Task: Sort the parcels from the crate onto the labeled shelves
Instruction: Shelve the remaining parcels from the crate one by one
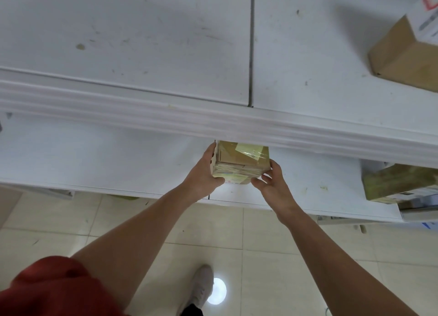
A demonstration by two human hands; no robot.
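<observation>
I hold a small cardboard parcel (239, 164) with both hands. My left hand (203, 173) grips its left side, the fingers going along the side wall and the thumb curled onto the lower front edge. My right hand (272, 185) pinches the right front corner, with the thumb at the bottom edge and the fingers bent against the right side. The parcel is wrapped in clear tape and has a yellow-green label (251, 148) on its top.

The parcel is between my hands, just above the lower shelf (94, 154). I cannot tell if its bottom already touches the board. Directly beyond my fingertips runs the white front rail (166, 116) of the upper shelf (142, 43). This rail hangs over the far part of the parcel and hides it.

Far to the right of my right hand, on the same lower shelf, lies another taped parcel (398, 183), well apart from the one I hold. Its colour is greenish. Beyond and to the right of my right hand, on the upper shelf, stands a brown cardboard box (403, 59) with a white label. A dark seam (251, 54) between two shelf boards runs away from my hands across the upper shelf.

Under my forearms is a beige tiled floor (260, 232). Near my body I see one white shoe (202, 285), a bright spot of light (216, 292) just beside it, and my red sleeve (52, 289) at the left arm.
</observation>
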